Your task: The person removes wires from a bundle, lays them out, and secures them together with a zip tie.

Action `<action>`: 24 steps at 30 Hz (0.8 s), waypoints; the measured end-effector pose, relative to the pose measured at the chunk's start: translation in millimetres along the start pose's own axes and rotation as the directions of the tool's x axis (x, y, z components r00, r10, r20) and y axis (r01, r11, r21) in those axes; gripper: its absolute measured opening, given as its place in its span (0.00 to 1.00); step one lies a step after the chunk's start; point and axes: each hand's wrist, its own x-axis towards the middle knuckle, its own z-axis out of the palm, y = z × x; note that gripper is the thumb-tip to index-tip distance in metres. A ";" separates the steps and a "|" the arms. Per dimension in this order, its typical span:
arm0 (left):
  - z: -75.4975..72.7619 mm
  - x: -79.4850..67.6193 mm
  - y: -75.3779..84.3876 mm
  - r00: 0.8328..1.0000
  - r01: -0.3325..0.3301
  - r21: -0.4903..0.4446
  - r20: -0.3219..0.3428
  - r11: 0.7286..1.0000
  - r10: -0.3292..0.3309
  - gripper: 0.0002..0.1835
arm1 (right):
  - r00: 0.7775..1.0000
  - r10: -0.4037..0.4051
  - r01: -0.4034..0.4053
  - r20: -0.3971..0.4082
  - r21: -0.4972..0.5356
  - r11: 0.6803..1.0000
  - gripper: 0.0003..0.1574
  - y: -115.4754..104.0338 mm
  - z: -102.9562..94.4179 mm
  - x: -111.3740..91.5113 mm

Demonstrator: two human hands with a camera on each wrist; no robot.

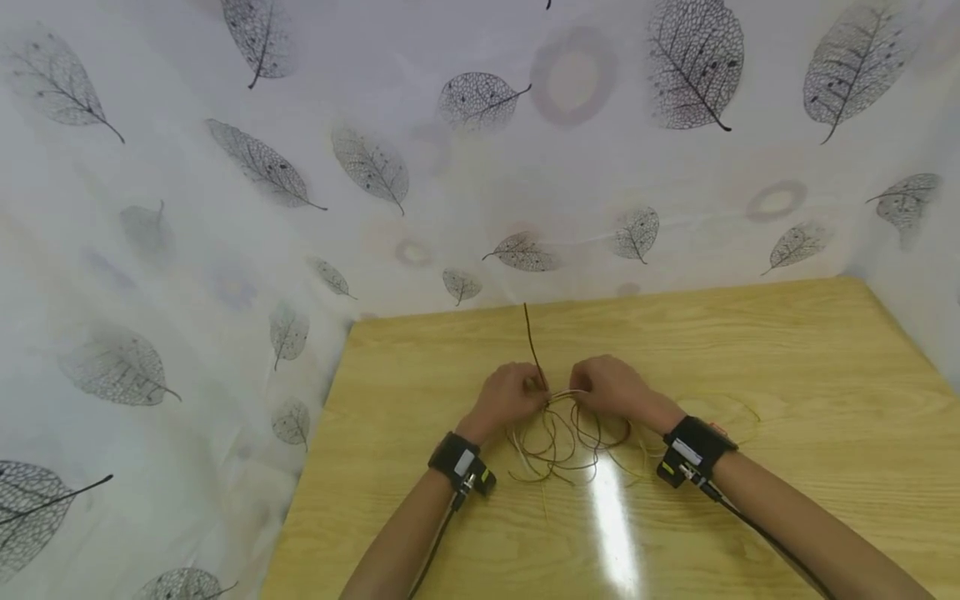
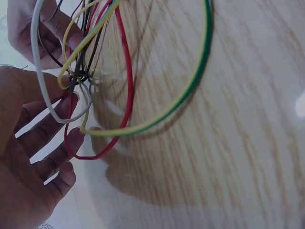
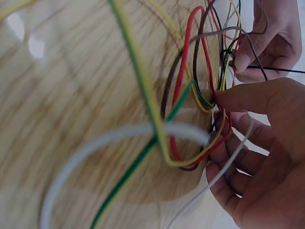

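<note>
Between the two hands runs a bundle of thin electrical wires [image 1: 564, 395], red, yellow, yellow-green, white, brown and black, with loose loops hanging toward me. My left hand [image 1: 510, 393] pinches the bundle at its left end. There a black wire [image 2: 78, 76] is wound round the other wires beside the thumb and fingertip. One straight dark wire end [image 1: 532, 342] sticks up past the left fingers. On the right, my right hand [image 1: 615, 388] pinches the same bundle between thumb and fingers. Its other fingers [image 3: 228, 191] are loosely bent near a white wire [image 3: 228, 162].
All this is over a wood-grain table [image 1: 420, 358]. A leaf-print curtain [image 1: 420, 167] closes off the back and both sides. Wire loops [image 1: 555, 458] spread over the tabletop below the hands, and a yellow wire [image 1: 738, 402] reaches right past the right wrist. Each wrist wears a cabled black band.
</note>
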 end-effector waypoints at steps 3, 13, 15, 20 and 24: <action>0.0 0.9 -1.7 1.000 -0.008 0.006 -0.002 1.000 0.008 0.04 | 1.000 0.005 -0.005 -0.008 -0.015 1.000 0.04 3.9 -1.4 -1.7; 0.3 1.5 -4.2 0.999 0.005 0.041 0.031 0.999 -0.007 0.04 | 0.999 0.022 -0.021 0.029 -0.027 0.999 0.03 17.7 -8.5 -7.8; -1.1 1.5 -2.9 0.999 0.003 0.047 0.039 0.999 -0.004 0.04 | 0.999 0.028 -0.026 0.038 -0.031 0.999 0.03 19.1 -9.9 -9.0; -5.1 1.7 0.0 0.999 -0.013 0.067 0.047 0.998 0.010 0.03 | 0.998 0.040 -0.039 0.046 -0.016 0.999 0.03 20.1 -11.9 -10.8; -5.8 2.9 0.3 0.999 -0.031 0.066 0.041 0.997 0.029 0.03 | 0.999 0.029 -0.029 0.026 -0.007 1.000 0.03 19.8 -11.8 -12.2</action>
